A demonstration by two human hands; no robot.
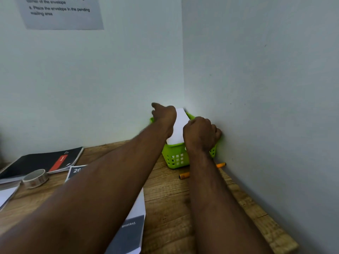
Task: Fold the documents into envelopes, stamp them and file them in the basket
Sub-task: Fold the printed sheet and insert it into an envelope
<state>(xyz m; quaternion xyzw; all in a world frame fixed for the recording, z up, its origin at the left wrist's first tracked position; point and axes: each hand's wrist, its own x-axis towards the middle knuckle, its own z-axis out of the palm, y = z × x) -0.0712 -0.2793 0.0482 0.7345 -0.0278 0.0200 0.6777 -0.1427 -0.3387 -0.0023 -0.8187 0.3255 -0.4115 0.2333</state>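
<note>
The basket point(174, 158) sits in the counter's point(170, 198) far right corner with an envelope point(178, 125) standing in it, a pen point(184, 175) before it, a notebook point(42, 162) and tape roll point(35, 177) far left.

The paper notice point(61, 12) on the wall reads "corner of the envelope" and "Place the envelope in the pending mailing area"; a printed sheet point(76, 171) shows "26"; a grey booklet point(131, 233) shows "snacks),".

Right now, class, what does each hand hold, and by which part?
The right hand grips the green basket by its right rim. The left hand is at the white envelope standing in the basket; whether it grips the envelope cannot be told.
</note>
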